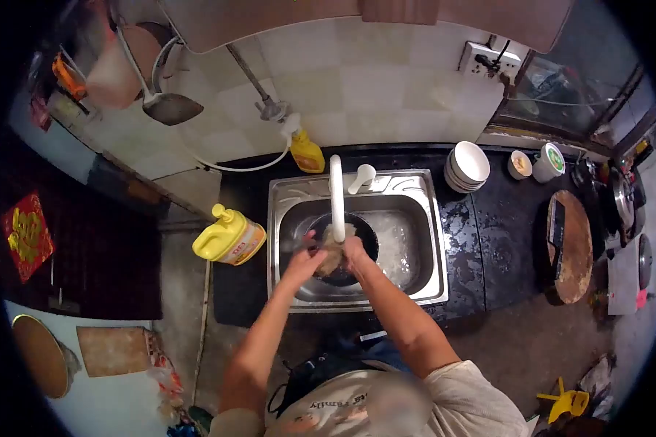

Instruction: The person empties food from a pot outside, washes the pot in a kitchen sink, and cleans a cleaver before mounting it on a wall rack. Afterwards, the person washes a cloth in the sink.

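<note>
The hands point(330, 255) are gripping a brownish cloth point(331, 257) over a dark basin point(350, 278) in the sink point(408, 289); bowls point(469, 167) are standing right of them on the black table point(488, 269).

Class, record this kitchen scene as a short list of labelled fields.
Setting: kitchen countertop with steel sink
Left hand: at a tan item, exact grip unclear
Right hand: at the same item, beneath the white faucet
Under the hands: dark round vessel, inside the sink
Left of sink: yellow jug
Right of sink: stacked white bowls
Unclear: what the tan item is
</note>
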Available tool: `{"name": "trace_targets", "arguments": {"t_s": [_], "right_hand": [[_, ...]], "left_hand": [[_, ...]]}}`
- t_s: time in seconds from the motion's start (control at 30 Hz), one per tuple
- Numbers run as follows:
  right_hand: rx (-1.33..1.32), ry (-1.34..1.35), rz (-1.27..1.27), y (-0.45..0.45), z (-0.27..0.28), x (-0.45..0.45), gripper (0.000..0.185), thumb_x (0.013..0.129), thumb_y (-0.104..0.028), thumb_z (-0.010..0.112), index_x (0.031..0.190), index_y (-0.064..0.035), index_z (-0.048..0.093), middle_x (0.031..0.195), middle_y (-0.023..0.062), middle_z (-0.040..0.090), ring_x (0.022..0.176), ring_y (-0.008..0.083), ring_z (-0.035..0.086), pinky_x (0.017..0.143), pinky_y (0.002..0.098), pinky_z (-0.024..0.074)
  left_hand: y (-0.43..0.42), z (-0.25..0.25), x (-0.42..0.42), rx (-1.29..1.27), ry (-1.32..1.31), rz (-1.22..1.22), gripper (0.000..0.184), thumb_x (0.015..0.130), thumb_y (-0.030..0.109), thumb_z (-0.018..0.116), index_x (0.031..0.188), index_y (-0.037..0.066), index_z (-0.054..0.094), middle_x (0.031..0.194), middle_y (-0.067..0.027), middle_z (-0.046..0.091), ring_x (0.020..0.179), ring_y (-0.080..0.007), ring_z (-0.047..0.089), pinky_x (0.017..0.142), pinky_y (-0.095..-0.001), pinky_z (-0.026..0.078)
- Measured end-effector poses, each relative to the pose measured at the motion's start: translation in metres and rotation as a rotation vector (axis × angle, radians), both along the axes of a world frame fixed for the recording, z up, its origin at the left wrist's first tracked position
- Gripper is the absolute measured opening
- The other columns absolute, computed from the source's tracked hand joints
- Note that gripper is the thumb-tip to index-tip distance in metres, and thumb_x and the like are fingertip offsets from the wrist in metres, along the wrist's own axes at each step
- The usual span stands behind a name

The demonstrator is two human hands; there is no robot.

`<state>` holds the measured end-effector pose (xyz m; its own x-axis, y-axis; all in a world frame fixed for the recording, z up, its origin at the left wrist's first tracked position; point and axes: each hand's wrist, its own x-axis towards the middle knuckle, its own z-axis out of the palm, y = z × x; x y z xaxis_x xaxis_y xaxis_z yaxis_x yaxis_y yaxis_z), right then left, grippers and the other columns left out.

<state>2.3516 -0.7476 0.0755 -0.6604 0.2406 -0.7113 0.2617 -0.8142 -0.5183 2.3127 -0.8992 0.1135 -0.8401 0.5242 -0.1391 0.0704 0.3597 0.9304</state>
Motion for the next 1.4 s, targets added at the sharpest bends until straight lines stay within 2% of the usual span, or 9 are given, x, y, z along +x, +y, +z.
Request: {"name": "trace_targets", "arguments": {"t_s": [0.23, 0.37, 0.53, 0.63, 0.77, 1.0, 1.13, 1.2, 1.4], "right_hand": [[1.249, 0.133, 0.152, 0.027, 0.006, 0.035, 0.036, 0.072, -0.003, 0.065, 0.106, 0.0012, 0.057, 0.096, 0.0096, 0.062, 0.084, 0.0192, 0.061, 0.073, 0.0331, 0.0498], [0.882, -0.005, 0.157, 0.056, -0.031, 0.046, 0.031, 0.077, -0.003, 0.058, 0.108, -0.0025, 0.059, 0.097, 0.0088, 0.064, 0.086, 0.0178, 0.061, 0.077, 0.0314, 0.0496], [0.035, 0.117, 0.025, 0.037, 0.019, 0.049, 0.037, 0.08, -0.023, 0.059, 0.104, 0.0046, 0.061, 0.1, 0.0212, 0.065, 0.092, 0.0313, 0.063, 0.078, 0.0367, 0.0485], [0.61, 0.061, 0.369, 0.032, 0.01, 0.033, 0.039, 0.074, -0.016, 0.061, 0.11, 0.0008, 0.059, 0.1, 0.0119, 0.064, 0.087, 0.0224, 0.061, 0.078, 0.0334, 0.0482], [0.837, 0.003, 0.18, 0.035, 0.018, 0.006, 0.039, 0.074, -0.011, 0.059, 0.111, -0.0019, 0.058, 0.101, 0.0091, 0.063, 0.088, 0.0193, 0.06, 0.078, 0.0327, 0.0476], [-0.313, 0.423, -0.166, 0.072, 0.062, -0.028, 0.029, 0.074, -0.013, 0.062, 0.101, -0.0028, 0.06, 0.091, 0.009, 0.064, 0.08, 0.0249, 0.062, 0.076, 0.0359, 0.0515], [-0.343, 0.479, -0.287, 0.085, 0.061, -0.028, 0.04, 0.076, -0.007, 0.053, 0.112, 0.01, 0.051, 0.101, 0.0204, 0.061, 0.088, 0.0306, 0.061, 0.082, 0.0363, 0.0513], [-0.372, 0.507, -0.265, 0.094, 0.057, -0.023, 0.04, 0.076, -0.007, 0.053, 0.112, 0.0099, 0.051, 0.1, 0.0201, 0.061, 0.087, 0.03, 0.061, 0.082, 0.0363, 0.0512], [0.038, 0.456, -0.135, 0.101, 0.063, 0.014, 0.029, 0.077, -0.004, 0.057, 0.105, 0.0033, 0.057, 0.092, 0.0097, 0.063, 0.086, 0.0225, 0.061, 0.077, 0.0324, 0.0504]], "left_hand": [[0.073, -0.029, 0.001, -0.022, -0.189, 0.01, 0.034, 0.09, 0.028, 0.054, 0.113, 0.003, 0.059, 0.103, -0.0095, 0.064, 0.089, -0.0178, 0.059, 0.077, -0.0301, 0.048], [0.1, -0.016, 0.009, 0.029, -0.546, -0.053, 0.033, 0.089, 0.015, 0.058, 0.121, 0.008, 0.056, 0.1, -0.0028, 0.06, 0.07, -0.0097, 0.052, 0.058, -0.0265, 0.044], [0.081, -0.029, 0.022, 0.133, -0.192, 0.13, 0.03, 0.088, 0.02, 0.059, 0.114, 0.006, 0.06, 0.1, -0.0033, 0.063, 0.084, -0.0157, 0.059, 0.072, -0.0313, 0.048], [0.06, -0.043, 0.016, -0.239, -0.007, 0.189, 0.026, 0.088, 0.016, 0.058, 0.11, 0.005, 0.061, 0.098, -0.0053, 0.064, 0.085, -0.0164, 0.06, 0.074, -0.031, 0.047], [0.054, -0.014, 0.015, 0.178, -0.431, 0.407, 0.033, 0.086, 0.004, 0.054, 0.119, 0.005, 0.056, 0.102, -0.0094, 0.064, 0.081, -0.0201, 0.063, 0.068, -0.0299, 0.052], [0.068, 0.01, 0.006, 0.303, -0.73, 0.425, 0.028, 0.094, 0.007, 0.041, 0.121, 0.001, 0.049, 0.105, -0.0123, 0.06, 0.086, -0.0245, 0.064, 0.073, -0.0374, 0.058], [0.067, -0.004, 0.013, 0.258, -0.704, 0.229, 0.027, 0.095, 0.004, 0.036, 0.119, -0.005, 0.046, 0.101, -0.0152, 0.059, 0.087, -0.028, 0.064, 0.078, -0.0342, 0.058], [0.067, -0.018, 0.016, 0.293, -0.7, 0.219, 0.019, 0.08, -0.002, 0.063, 0.098, -0.006, 0.061, 0.087, -0.0101, 0.064, 0.076, -0.0176, 0.064, 0.073, -0.0287, 0.055], [0.087, 0.002, 0.02, 0.085, -0.783, 0.3, 0.021, 0.085, 0.01, 0.059, 0.101, -0.002, 0.063, 0.086, -0.0166, 0.066, 0.084, -0.0252, 0.067, 0.075, -0.0359, 0.052]]}}
